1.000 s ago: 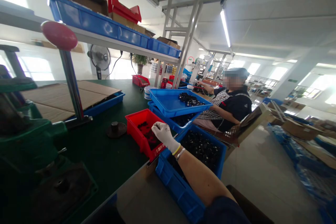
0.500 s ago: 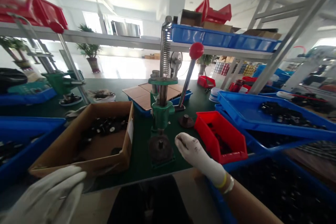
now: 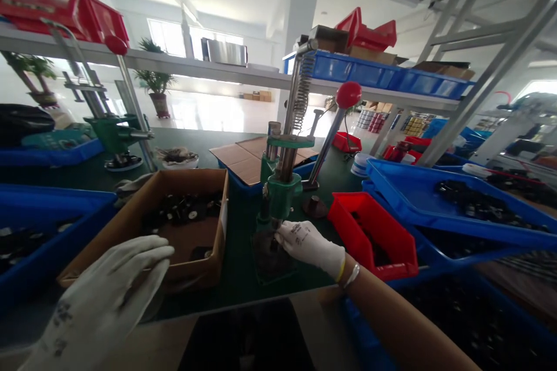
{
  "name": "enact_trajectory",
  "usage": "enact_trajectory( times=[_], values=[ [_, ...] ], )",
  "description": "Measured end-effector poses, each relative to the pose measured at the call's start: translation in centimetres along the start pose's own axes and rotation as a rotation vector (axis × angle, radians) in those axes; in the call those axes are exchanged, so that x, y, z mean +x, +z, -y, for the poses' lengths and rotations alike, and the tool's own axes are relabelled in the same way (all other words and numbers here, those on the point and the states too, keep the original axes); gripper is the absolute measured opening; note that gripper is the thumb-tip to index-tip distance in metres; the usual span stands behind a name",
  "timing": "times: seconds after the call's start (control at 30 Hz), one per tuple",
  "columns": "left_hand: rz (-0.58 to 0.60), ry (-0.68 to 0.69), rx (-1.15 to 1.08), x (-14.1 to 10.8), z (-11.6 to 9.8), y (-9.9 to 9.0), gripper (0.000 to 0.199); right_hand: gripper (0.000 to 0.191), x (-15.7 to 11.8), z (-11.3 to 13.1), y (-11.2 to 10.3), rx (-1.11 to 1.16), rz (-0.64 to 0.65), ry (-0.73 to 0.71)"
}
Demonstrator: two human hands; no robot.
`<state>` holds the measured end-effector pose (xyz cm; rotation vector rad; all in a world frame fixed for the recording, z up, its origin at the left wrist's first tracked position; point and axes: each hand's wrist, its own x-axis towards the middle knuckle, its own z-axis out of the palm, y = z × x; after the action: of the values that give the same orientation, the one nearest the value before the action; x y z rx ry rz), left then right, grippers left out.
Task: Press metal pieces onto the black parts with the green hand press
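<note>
Bright daylight fills a wide workshop with a pale, glossy floor point(image 3: 209, 107), behind a green counter point(image 3: 237, 217) crossed at the back by a long shelf point(image 3: 195, 66). On the shelf, at the right, stand blue bins point(image 3: 361, 69) with a red bin and cardboard above them.

Near the middle of the counter stands a green hand press point(image 3: 282, 194), with an upright coil spring point(image 3: 303, 93) and a tilted lever ending in a red knob point(image 3: 348, 94). The gloved right hand point(image 3: 304, 243) reaches in from the right to the base plate point(image 3: 270, 264) of the press, its grip pinched closed just under the press head; whether a small part sits between the fingertips cannot be told. A flanged metal piece point(image 3: 314, 207) lies between the press and an open red tub point(image 3: 407, 246), which holds small dark pieces.

The gloved left hand point(image 3: 104, 295) hovers at the near edge of an open cardboard box point(image 3: 195, 275), its grip released and fingers loosely bent; contact with the box cannot be told. Inside the box, black parts point(image 3: 180, 208) gather mostly toward the far side. A blue crate point(image 3: 65, 200) with more dark parts stands left of it. Right of the red tub, blue trays point(image 3: 404, 185) are stacked askew, the top one carrying black parts.
</note>
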<state>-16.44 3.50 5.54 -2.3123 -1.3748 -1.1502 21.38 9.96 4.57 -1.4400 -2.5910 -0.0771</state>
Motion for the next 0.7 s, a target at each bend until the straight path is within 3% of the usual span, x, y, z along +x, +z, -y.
enact_trajectory(
  times=[0.13, 0.23, 0.33, 0.43, 0.53, 0.7],
  values=[
    [-0.013, 0.032, 0.003, 2.1, 0.3, -0.8, 0.019, 0.023, -0.8, -1.0, 0.0, 0.042, -0.025, -0.041],
    [0.006, -0.043, -0.015, 4.1, 0.8, -1.5, 0.029, 0.025, -1.7, -1.0, 0.3, 0.072, -0.088, -0.026],
    [0.207, -0.207, -0.011, 5.9, 1.2, -1.9, 0.044, 0.020, -2.6, -0.6, 1.1, 0.250, -0.206, 0.026],
    [0.394, -0.331, -0.014, 6.9, 1.1, -1.8, 0.041, 0.017, -3.7, -0.4, 2.2, 0.436, -0.296, 0.098],
    [0.394, -0.331, -0.023, 7.1, 0.1, -1.8, 0.045, 0.020, -5.0, -0.3, 3.1, 0.485, -0.273, 0.164],
    [0.336, -0.296, -0.067, 6.5, -0.9, -1.4, 0.045, 0.030, -6.7, 0.2, 5.1, 0.249, -0.204, 0.031]
  ],
)
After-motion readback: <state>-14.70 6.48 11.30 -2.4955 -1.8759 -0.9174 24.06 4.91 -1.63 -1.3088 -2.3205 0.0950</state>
